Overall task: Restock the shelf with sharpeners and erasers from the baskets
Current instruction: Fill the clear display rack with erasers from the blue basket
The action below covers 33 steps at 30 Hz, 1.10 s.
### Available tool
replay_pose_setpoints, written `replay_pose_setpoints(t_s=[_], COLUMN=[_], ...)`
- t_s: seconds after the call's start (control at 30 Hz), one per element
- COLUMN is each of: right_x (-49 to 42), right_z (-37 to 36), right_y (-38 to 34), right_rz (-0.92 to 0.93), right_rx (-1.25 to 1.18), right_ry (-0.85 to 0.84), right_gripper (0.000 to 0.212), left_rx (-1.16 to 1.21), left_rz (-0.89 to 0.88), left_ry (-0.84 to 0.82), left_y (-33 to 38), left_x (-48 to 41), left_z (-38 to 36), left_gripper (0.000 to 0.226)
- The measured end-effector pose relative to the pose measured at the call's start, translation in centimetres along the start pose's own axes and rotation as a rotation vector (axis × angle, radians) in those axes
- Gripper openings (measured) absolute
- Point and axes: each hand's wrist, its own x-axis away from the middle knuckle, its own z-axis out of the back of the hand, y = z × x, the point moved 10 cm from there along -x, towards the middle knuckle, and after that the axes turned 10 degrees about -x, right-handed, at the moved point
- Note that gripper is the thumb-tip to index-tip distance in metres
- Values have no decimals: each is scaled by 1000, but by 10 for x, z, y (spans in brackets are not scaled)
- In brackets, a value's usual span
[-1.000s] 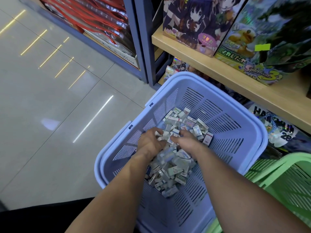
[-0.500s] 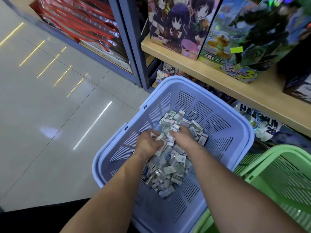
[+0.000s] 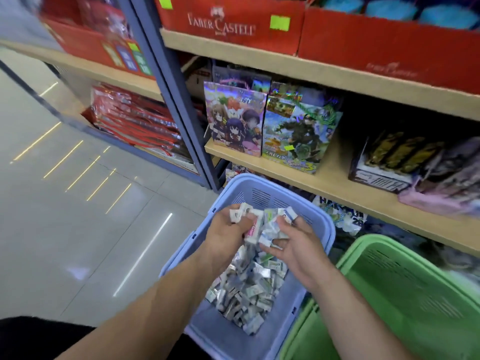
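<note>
A blue plastic basket (image 3: 322, 224) stands on the floor below the shelves, with a heap of small wrapped erasers (image 3: 246, 289) in its bottom. Above the basket, my left hand (image 3: 226, 232) and my right hand (image 3: 296, 242) together cup a handful of erasers (image 3: 262, 224), fingers curled round the packets. Both hands are lifted clear of the heap. A green basket (image 3: 405, 289) stands to the right of the blue one; what it holds is hidden.
Wooden shelves (image 3: 337, 188) on a blue-grey upright (image 3: 179, 110) rise right behind the baskets. They carry card boxes with cartoon art (image 3: 235, 120), dark boxes (image 3: 389, 162) and red Faber-Castell cartons (image 3: 228, 24). Shiny tiled floor (image 3: 78, 216) lies to the left.
Both hands have risen out of the heap with a handful of erasers between them. The view has tilted up, bringing the upper shelves in.
</note>
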Motion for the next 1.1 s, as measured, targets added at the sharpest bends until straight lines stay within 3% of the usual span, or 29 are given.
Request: replay_pose_setpoints(t_s=[0.1,0.3,0.63,0.73,0.9,1.0,1.1], right_x=[33,71,66,62,54,52,48], right_z=[-19,-41,-26,-25,-21,-22,-21], right_y=[-13,-17,-24,-26,-26,-26,-24], right_rz=[45,17,66,81,119,142,156], right_rx=[-63,-178,-117,-128,-92,-76,-74], right_ry=[-66,-175,-114,-103,-95,-115,-107], right_gripper=[27,24,29,30,32,42,40], left_rx=[17,-32,-36,-94,-118,-119,-135], left_rz=[-81,-139,-52,-103,-122,-114,-105], left_ry=[7,60,-13,28,120,107,98], left_y=[23,48,40,43,46,46,45], left_x=[33,71,77,70,62,58,57], left_z=[-2,-2,-16,-9,2,1,-2], left_gripper=[24,21,21,30,26,41,36])
